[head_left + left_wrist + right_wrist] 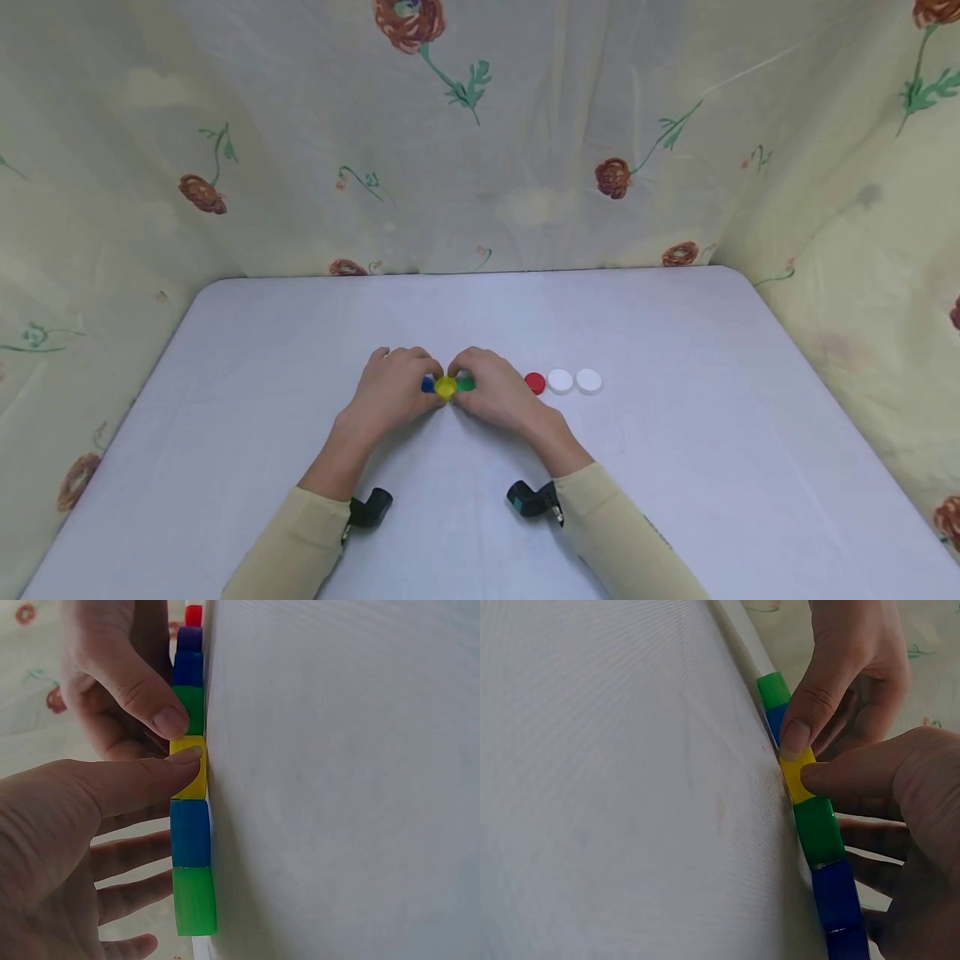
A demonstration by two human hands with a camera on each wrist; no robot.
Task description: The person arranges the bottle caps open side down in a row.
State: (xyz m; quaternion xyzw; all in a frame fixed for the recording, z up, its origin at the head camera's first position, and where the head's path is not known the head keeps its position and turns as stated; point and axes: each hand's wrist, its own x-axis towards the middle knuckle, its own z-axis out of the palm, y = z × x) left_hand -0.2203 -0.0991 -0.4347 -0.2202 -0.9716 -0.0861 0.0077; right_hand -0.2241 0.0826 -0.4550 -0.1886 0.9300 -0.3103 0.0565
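Note:
A line of coloured round caps lies on the white table. Its yellow cap (446, 387) sits between my two hands. The left hand (393, 387) pinches this cap from the left, its thumb on the near side in the left wrist view. From the right, my right hand (498, 393) holds the same cap with thumb and forefinger. On the left side a blue cap (190, 832) and a light green cap (195, 902) adjoin it. A green cap (819, 832) and a dark blue cap (838, 896) follow on the right. The hands hide parts of the row from above.
Further right in the row are a purple cap (190, 639), a red cap (535, 383), a white cap (559, 382) and another white cap (588, 382). Flowered cloth (525, 167) hangs behind and beside the white table (675, 375). Each wrist wears a small black camera.

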